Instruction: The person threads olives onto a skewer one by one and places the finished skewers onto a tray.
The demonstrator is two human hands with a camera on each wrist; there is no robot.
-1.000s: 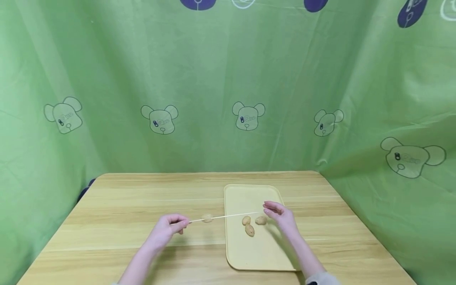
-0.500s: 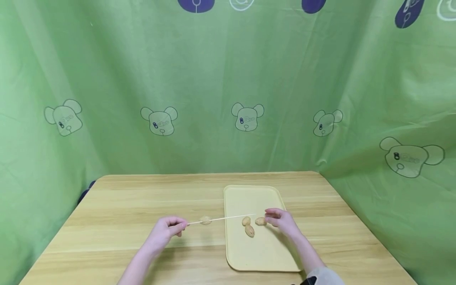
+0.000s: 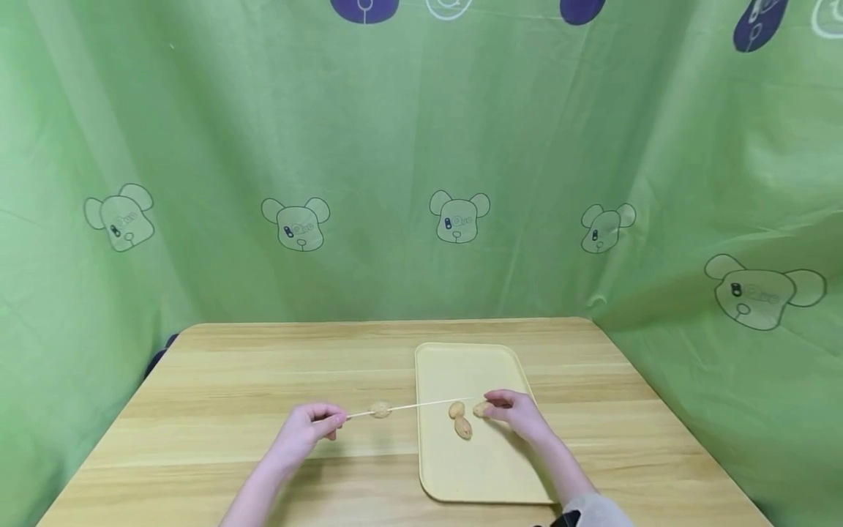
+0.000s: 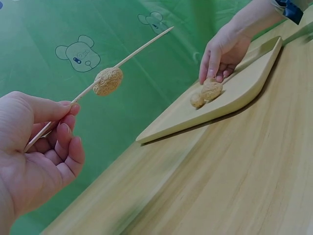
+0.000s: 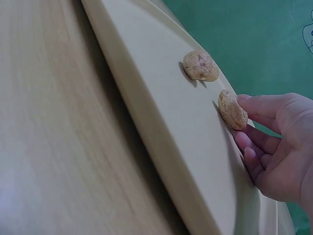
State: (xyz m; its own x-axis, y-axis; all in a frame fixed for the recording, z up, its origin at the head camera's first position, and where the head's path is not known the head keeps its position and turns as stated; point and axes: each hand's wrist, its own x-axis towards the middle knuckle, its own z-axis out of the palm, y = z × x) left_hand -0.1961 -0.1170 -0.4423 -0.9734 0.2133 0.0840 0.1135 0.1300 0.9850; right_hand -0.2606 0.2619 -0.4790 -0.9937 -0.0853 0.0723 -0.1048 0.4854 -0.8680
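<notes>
My left hand (image 3: 304, 430) grips a thin wooden skewer (image 4: 144, 46) near one end, between thumb and fingers. A wrinkled tan ball-shaped food piece (image 4: 108, 81) is threaded on it, a little beyond the fingertips. The skewer's bare pointed end reaches right, above the tray (image 3: 474, 472). On the tray, my right hand (image 5: 283, 142) pinches another tan food piece (image 5: 232, 110), thumb on one side and fingers on the other. Beside it lie two more, a smaller piece (image 3: 456, 410) and a longer piece (image 3: 464, 428), touching each other.
The cream tray lies on a wood-grain table (image 3: 263, 373), right of its middle. A green curtain (image 3: 369, 146) printed with bear heads hangs behind the table and along its sides.
My right hand has come down onto the right-hand food piece on the tray and taken hold of it. The left hand and skewer have dipped very slightly.
</notes>
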